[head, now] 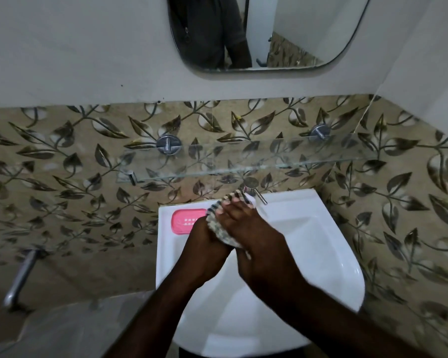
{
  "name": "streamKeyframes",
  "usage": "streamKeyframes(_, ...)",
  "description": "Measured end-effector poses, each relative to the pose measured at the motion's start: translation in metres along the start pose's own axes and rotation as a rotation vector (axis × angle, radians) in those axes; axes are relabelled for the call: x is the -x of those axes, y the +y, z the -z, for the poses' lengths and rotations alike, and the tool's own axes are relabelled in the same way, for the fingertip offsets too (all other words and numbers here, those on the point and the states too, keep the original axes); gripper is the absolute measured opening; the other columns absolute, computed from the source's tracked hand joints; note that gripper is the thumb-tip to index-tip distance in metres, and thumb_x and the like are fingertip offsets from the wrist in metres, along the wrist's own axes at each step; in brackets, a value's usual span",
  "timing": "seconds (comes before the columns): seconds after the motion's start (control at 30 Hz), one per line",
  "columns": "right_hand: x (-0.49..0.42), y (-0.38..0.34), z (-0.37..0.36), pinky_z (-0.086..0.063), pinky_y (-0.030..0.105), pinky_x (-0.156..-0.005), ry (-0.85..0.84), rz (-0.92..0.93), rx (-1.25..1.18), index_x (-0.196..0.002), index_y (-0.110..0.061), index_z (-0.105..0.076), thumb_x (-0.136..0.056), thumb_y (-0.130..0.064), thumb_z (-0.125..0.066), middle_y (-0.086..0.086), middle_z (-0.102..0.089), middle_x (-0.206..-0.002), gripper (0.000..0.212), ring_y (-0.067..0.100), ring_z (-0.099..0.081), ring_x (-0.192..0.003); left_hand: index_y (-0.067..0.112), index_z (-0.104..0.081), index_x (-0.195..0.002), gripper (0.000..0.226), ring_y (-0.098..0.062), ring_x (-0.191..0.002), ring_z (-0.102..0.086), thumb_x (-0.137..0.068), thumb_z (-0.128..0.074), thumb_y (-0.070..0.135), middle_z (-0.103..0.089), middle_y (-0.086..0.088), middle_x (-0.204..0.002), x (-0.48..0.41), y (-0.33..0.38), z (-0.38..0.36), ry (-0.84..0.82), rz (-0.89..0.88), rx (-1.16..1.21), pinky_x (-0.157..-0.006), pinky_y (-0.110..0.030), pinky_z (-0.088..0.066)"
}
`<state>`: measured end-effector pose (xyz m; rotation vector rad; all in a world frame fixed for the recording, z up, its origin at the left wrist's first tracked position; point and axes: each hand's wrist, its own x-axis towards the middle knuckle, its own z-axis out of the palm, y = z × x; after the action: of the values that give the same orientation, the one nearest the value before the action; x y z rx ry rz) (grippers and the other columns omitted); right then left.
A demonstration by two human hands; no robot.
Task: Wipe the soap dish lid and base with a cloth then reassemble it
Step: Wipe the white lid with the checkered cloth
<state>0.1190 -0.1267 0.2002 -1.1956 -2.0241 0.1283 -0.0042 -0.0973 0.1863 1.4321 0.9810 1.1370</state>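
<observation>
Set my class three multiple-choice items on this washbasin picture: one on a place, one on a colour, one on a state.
1. Where does the slotted soap dish part lie?
A. on the glass shelf
B. on the sink rim, back left
C. on the floor
2. Its colour?
A. blue
B. pink
C. green
3. The cloth is:
A. held by the left hand and right hand
B. folded on the shelf
C. spread on the floor
Key: 1 B, it sits on the white rim; 2 B, plainly pink; 3 A, both hands grip it.
</observation>
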Motion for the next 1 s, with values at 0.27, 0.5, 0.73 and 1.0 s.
streamKeyframes(0.27,-0.002,0.019,0.005,-0.031,0.037,-0.113,0.004,0.026,0.063,-0.125,-0.006,-0.062,-0.079,0.008,-0.036,0.009,-0.057,-0.135,0.055,0.020,-0.044,-0.133,0.017,-0.072,-0.092,0.023,-0.012,-0.079,-0.066,-0.076,-0.063,0.003,-0.075,-0.002,-0.087,-0.001,-0.002,-0.003,0.003,0.035,0.021,-0.070,-0.034,-0.052)
streamKeyframes(0.5,-0.009,0.034,0.023,-0.039,0.034,-0.103,0.012,0.023,0.052,-0.101,-0.006,-0.075,-0.072,0.002,-0.038,0.012,-0.070,-0.114,0.048,0.028,-0.058,-0.116,0.008,-0.064,-0.090,0.021,-0.009,-0.068,-0.054,-0.072,-0.063,-0.003,-0.068,-0.006,-0.078,-0.007,-0.016,-0.003,-0.034,0.087,-0.206,-0.062,-0.032,-0.046)
streamKeyframes(0.73,-0.014,0.041,0.023,-0.038,0.038,-0.104,-0.094,0.179,0.185,-0.098,-0.005,-0.075,-0.078,0.001,-0.037,0.018,-0.066,-0.120,0.043,0.032,-0.050,-0.119,0.011,-0.067,-0.090,0.020,-0.006,-0.067,-0.053,-0.075,-0.064,-0.003,-0.067,-0.002,-0.079,-0.012,-0.011,-0.004,-0.073,0.092,-0.170,-0.058,-0.025,-0.043)
streamKeyframes(1.0,-0.013,0.025,0.022,-0.036,0.031,-0.106,-0.015,0.128,0.099,-0.108,-0.002,-0.072,-0.096,-0.007,-0.029,0.020,-0.065,-0.120,0.045,0.029,-0.052,-0.117,0.017,-0.069,-0.095,0.022,-0.012,-0.080,-0.063,-0.077,-0.068,0.004,-0.072,0.001,-0.089,-0.010,-0.005,-0.008,-0.068,0.120,0.007,-0.071,-0.034,-0.051)
